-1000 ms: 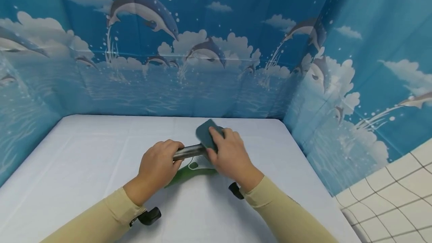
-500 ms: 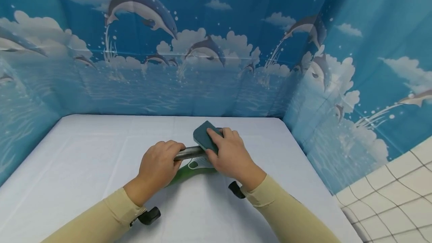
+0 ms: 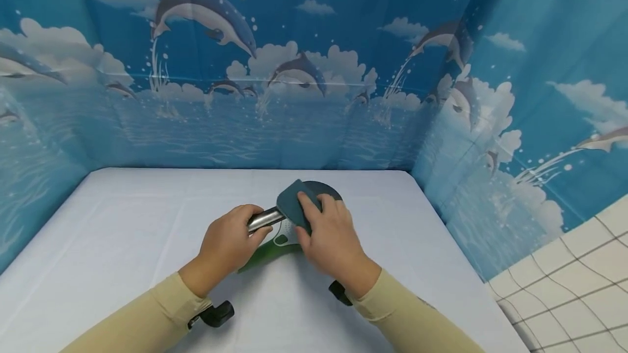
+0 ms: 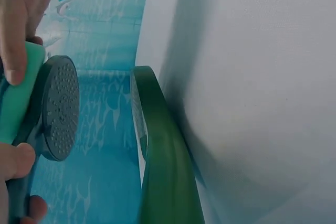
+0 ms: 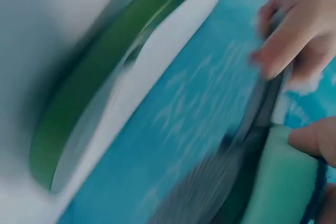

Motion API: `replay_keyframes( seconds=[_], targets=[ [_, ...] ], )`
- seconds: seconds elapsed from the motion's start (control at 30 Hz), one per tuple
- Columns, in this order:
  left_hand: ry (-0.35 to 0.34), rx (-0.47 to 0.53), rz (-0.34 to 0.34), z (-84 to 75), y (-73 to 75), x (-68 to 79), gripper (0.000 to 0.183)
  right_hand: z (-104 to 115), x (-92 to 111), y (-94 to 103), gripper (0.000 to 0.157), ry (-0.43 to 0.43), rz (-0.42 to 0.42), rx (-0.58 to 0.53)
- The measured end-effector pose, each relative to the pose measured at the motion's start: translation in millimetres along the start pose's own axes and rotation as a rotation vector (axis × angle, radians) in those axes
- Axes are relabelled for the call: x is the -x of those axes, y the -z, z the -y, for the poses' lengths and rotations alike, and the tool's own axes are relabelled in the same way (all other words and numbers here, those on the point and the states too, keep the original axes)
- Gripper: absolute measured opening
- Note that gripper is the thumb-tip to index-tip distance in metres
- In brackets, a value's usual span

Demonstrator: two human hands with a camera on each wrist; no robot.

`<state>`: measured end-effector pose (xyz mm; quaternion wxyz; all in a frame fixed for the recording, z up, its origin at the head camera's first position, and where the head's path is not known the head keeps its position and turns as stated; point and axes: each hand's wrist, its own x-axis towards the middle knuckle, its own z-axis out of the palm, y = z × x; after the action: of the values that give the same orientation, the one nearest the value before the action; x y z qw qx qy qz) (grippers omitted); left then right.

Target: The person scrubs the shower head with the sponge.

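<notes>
My left hand (image 3: 227, 248) grips the shiny handle of a dark grey shower head (image 3: 265, 219). In my right hand (image 3: 333, 241) is a sponge (image 3: 290, 200), dark blue-green on one side and light green on the other. The sponge lies against the back of the shower head, where head and handle meet. Studded with small nozzles, the round face of the shower head (image 4: 64, 109) points down in the left wrist view. In the right wrist view the sponge (image 5: 281, 179) shows its light green foam, pinched by my right fingers.
A curved green-and-white thing (image 3: 270, 252) with a green oval patch lies on the white-covered table (image 3: 147, 200) beneath my hands. Dolphin-print curtains (image 3: 196, 124) hang behind and beside the table. Tiled flooring (image 3: 574, 287) shows at the right.
My right hand and the sponge have slid slightly left and down along the shower head. The shower head has turned, and more of its round head shows beyond the sponge.
</notes>
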<state>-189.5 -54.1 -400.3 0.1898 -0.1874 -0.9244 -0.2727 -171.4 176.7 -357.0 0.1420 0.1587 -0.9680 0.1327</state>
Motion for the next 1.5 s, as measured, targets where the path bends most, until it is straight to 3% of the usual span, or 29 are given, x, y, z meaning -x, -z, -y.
replay_keyframes(
  seconds=[0.1,0.2,0.3,0.4,0.47,0.63,0.73,0.83,0.9,1.03,1.13,1.2,1.4,1.5],
  targets=[
    [0.050,0.034,0.036,-2.1,2.5,-0.4,0.032,-10.3,-3.9,0.8,0.064,-0.103,-0.066,0.060],
    [0.080,0.045,0.056,-3.5,4.7,0.2,0.030,-17.5,-7.1,1.6,0.064,-0.173,-0.056,0.058],
    [0.094,0.049,0.065,-4.3,5.6,0.5,0.031,-10.9,-3.0,-0.7,0.065,-0.090,-0.034,0.021],
    [0.111,0.075,0.077,-4.2,5.0,0.0,0.033,-3.3,1.4,-4.0,0.064,0.023,-0.065,0.008],
    [0.137,0.111,0.097,-3.9,5.7,-0.5,0.033,-5.3,1.1,-4.8,0.065,0.020,-0.108,0.029],
    [0.243,0.187,0.155,-2.7,9.5,-2.2,0.033,-22.5,-4.8,-3.1,0.066,-0.122,-0.212,-0.001],
    [0.291,0.207,0.180,-3.0,11.7,-3.9,0.035,-20.8,-3.9,-6.2,0.066,-0.065,-0.248,-0.040],
    [0.315,0.229,0.207,-4.5,12.7,-5.6,0.037,-13.8,-1.6,-12.5,0.067,0.048,-0.285,-0.024],
    [0.326,0.241,0.226,-5.4,12.9,-6.2,0.037,-14.3,-2.5,-15.1,0.066,0.077,-0.325,-0.001],
    [0.337,0.264,0.271,-6.7,13.1,-7.0,0.038,-28.4,-10.4,-13.9,0.066,-0.003,-0.366,-0.026],
    [0.335,0.284,0.311,-6.9,11.9,-7.9,0.041,-33.8,-14.8,-13.9,0.067,-0.050,-0.343,-0.058],
    [0.336,0.305,0.325,-7.0,10.5,-8.6,0.044,-29.8,-14.0,-16.0,0.068,-0.028,-0.336,-0.061],
    [0.361,0.425,0.324,-5.7,8.5,-11.5,0.045,-15.5,-7.2,-21.2,0.067,0.152,-0.336,0.041],
    [0.396,0.513,0.329,-6.4,8.9,-11.3,0.045,-20.9,-11.4,-17.3,0.067,0.091,-0.370,0.038]
  ],
)
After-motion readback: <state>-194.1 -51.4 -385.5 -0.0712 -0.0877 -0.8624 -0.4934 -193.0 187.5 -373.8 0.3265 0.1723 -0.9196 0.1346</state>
